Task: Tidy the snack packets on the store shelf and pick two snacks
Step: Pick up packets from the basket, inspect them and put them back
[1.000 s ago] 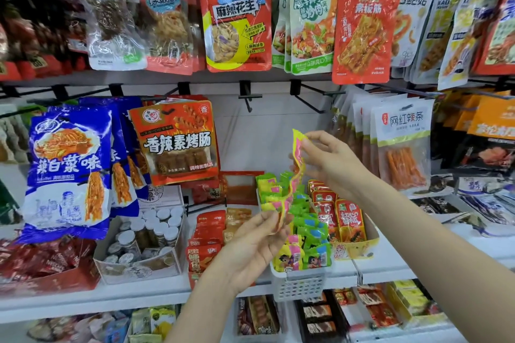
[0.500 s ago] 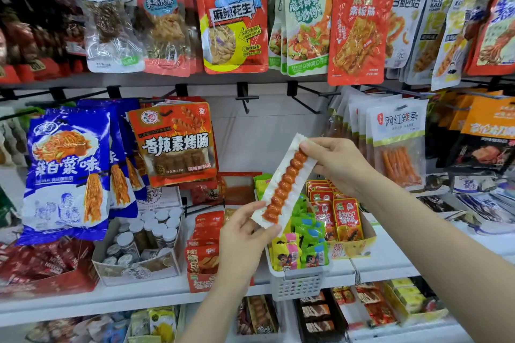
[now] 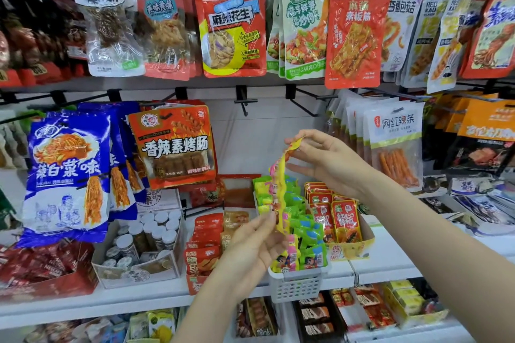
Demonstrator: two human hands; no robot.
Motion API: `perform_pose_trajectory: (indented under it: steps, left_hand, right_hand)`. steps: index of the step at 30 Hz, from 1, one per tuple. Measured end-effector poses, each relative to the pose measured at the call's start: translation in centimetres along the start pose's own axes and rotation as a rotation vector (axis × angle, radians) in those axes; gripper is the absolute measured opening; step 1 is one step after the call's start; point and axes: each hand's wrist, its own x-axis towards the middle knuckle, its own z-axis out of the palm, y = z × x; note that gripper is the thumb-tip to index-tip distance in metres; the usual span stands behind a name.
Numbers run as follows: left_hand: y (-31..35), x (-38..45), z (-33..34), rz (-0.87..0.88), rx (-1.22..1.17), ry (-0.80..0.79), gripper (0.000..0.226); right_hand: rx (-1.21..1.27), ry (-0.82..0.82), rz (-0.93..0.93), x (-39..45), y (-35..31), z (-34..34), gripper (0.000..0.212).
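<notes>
A long narrow snack strip (image 3: 279, 188), yellow and pink and seen nearly edge-on, hangs upright in front of the shelf. My right hand (image 3: 324, 163) pinches its top end. Below, my left hand (image 3: 255, 243) pinches its bottom end between thumb and fingertips. Right behind the strip stands a white slotted basket (image 3: 296, 285) full of small green and yellow packets (image 3: 302, 224).
Big packets hang on hooks above: a blue bag (image 3: 67, 175), an orange-red bag (image 3: 174, 145), a red peanut bag (image 3: 232, 28). On the white shelf (image 3: 139, 296) stand a box of small jars (image 3: 142, 242), red packet boxes (image 3: 206, 248) and a yellow carton (image 3: 344, 228).
The strip has turned between my fingers: half a second ago its flat white face with a row of orange pieces showed, now its yellow-pink edge faces me. Both hands have stayed in place.
</notes>
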Motion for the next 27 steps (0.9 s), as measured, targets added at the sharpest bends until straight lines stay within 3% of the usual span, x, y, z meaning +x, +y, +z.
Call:
perform_pose_trajectory:
  steps: [5, 9, 11, 12, 16, 19, 22, 27]
  left_hand:
    - [-0.3, 0.9, -0.7, 0.293, 0.316, 0.151, 0.014]
    - [-0.4, 1.6, -1.9, 0.433, 0.514, 0.256, 0.008]
    - [-0.3, 1.8, -2.4, 0.460, 0.587, 0.271, 0.007]
    - [-0.2, 1.8, -2.7, 0.472, 0.644, 0.286, 0.007]
    - [0.3, 2.5, -4.0, 0.523, 0.849, 0.412, 0.006]
    - [0.6, 3.7, -4.5, 0.559, 0.899, 0.481, 0.007]
    - [0.6, 5.2, -4.6, 0.471, 0.901, 0.413, 0.024]
    - [-1.1, 6.6, -5.8, 0.384, 1.325, 0.185, 0.053]
  right_hand:
    - [-0.070, -0.004, 0.126, -0.3, -1.1, -0.5, 0.027]
    - [-0.187, 0.078, 0.168, -0.4, -2.2, -0.5, 0.037]
    - [-0.254, 0.076, 0.147, -0.4, -2.3, -0.5, 0.029]
    - [-0.326, 0.068, 0.117, -0.3, -2.2, -0.6, 0.024]
    - [-0.717, -0.039, 0.041, 0.1, -2.2, -0.9, 0.038]
    - [-1.031, 0.021, -0.160, 0.7, -1.9, -0.9, 0.014]
    - [-0.968, 0.154, -0.299, 1.1, -1.3, -1.4, 0.016]
    - [-1.053, 0.354, -0.270, 1.2, 0.0, -3.9, 0.026]
